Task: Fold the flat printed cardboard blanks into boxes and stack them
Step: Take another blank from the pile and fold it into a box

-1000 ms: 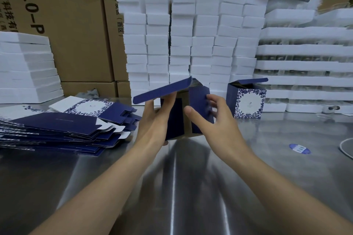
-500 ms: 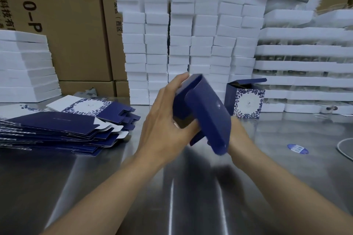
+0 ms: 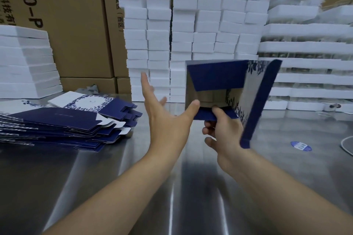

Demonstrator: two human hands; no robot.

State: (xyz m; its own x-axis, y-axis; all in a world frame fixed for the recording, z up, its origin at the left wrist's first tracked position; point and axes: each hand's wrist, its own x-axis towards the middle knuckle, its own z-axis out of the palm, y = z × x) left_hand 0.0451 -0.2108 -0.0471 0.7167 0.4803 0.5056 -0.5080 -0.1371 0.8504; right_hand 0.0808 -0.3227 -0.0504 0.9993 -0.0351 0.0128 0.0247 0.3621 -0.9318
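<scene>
A half-formed navy box (image 3: 215, 78) with a blue-and-white floral side is held above the steel table (image 3: 133, 168), its open end facing me. My right hand (image 3: 223, 131) grips its lower edge, thumb inside and fingers underneath. The long navy lid flap (image 3: 259, 105) hangs open at the right. My left hand (image 3: 164, 120) is spread open just left of the box, thumb tip at its lower left corner, holding nothing. A pile of flat printed blanks (image 3: 57, 122) lies on the table at the left.
White foam blocks (image 3: 191, 34) are stacked in columns right behind the box, with more white trays at the right (image 3: 305, 63) and left (image 3: 24, 63). Brown cartons (image 3: 76, 25) form the back wall. A blue sticker (image 3: 300, 146) and a white cable (image 3: 345, 145) lie at the right.
The box has turned so its open end faces me and has shifted right. My left hand has let go and spread open; my right hand now holds it alone from below.
</scene>
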